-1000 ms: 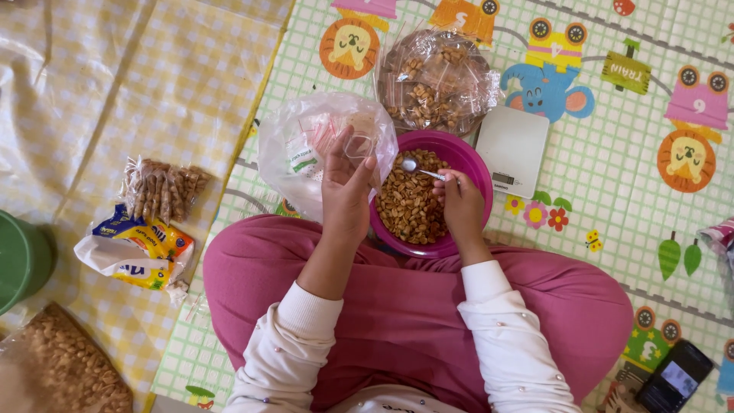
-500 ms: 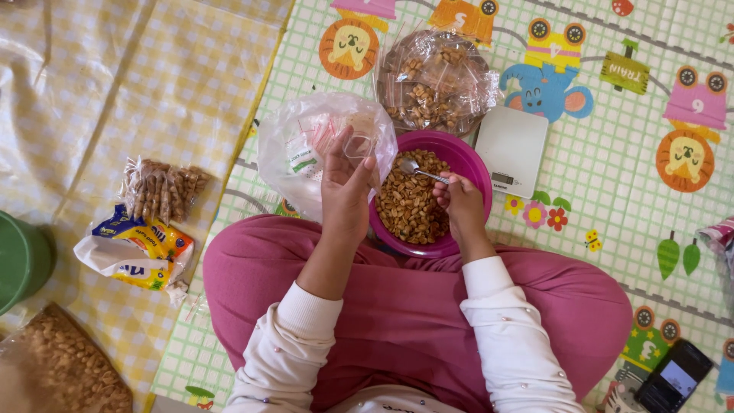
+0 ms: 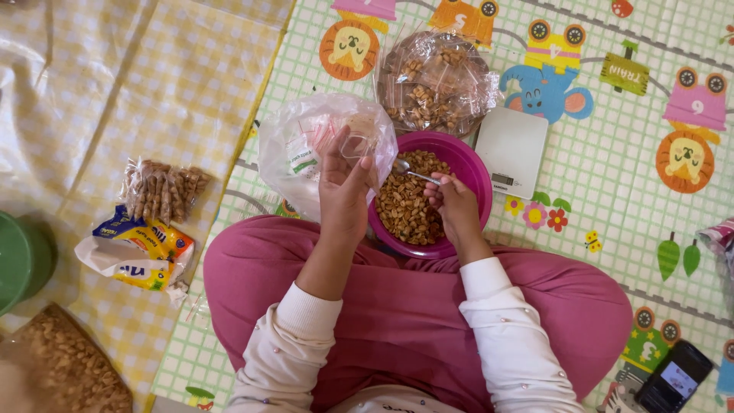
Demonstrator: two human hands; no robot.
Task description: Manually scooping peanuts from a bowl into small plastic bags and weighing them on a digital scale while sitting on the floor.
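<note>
Now, filling step under way, I judge. Far left: green tub (image 3: pixel 19 256), packet of sticks (image 3: pixel 162 187), loose nuts in bag (image 3: pixel 65 367). My left hand (image 3: pixel 344 191) pinched on small clear pouch (image 3: pixel 358 145), held up beside big clear bag (image 3: pixel 306 145). My right hand (image 3: pixel 455 206) closed round spoon (image 3: pixel 409 171), bowl end over peanuts in purple bowl (image 3: pixel 470 164). Next move likely needs loaded spoon tipped into pouch mouth, pouch held open. White scale (image 3: pixel 511 149) just right of bowl; phone (image 3: pixel 677 375) far right.

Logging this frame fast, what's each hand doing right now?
Left hand: closed on a small clear bag, held up.
Right hand: closed on a metal spoon over the purple bowl of peanuts.
</note>
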